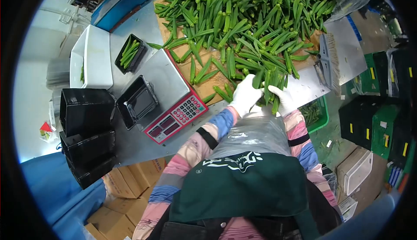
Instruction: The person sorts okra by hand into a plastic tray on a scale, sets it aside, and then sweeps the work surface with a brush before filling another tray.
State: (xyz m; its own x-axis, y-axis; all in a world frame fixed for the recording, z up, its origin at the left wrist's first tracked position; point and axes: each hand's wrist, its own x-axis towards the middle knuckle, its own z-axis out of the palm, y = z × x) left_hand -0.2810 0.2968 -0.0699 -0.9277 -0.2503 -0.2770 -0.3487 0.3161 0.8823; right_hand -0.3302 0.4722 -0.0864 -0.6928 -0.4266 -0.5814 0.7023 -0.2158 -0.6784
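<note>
Both of my hands wear white gloves and meet at the near edge of a large heap of green okra (pixel 243 18). Between them stands a small bunch of okra (pixel 273 81), tips pointing away from me. My left hand (pixel 246 94) closes on the bunch's left side, its fingertips partly hidden by the pods. On the other side, my right hand (pixel 284 101) wraps the bunch with its thumb across the front. Loose pods lie on the brown cardboard just beyond my left hand.
To the left, a red-edged digital scale (pixel 178 114) carries a black plastic tray (pixel 138 102). Another black tray (pixel 130 53) holds some okra. Stacked black trays (pixel 87 114) and a white bin (pixel 91 57) stand farther left. At right are a brush (pixel 329 61) and a green basket (pixel 322 114).
</note>
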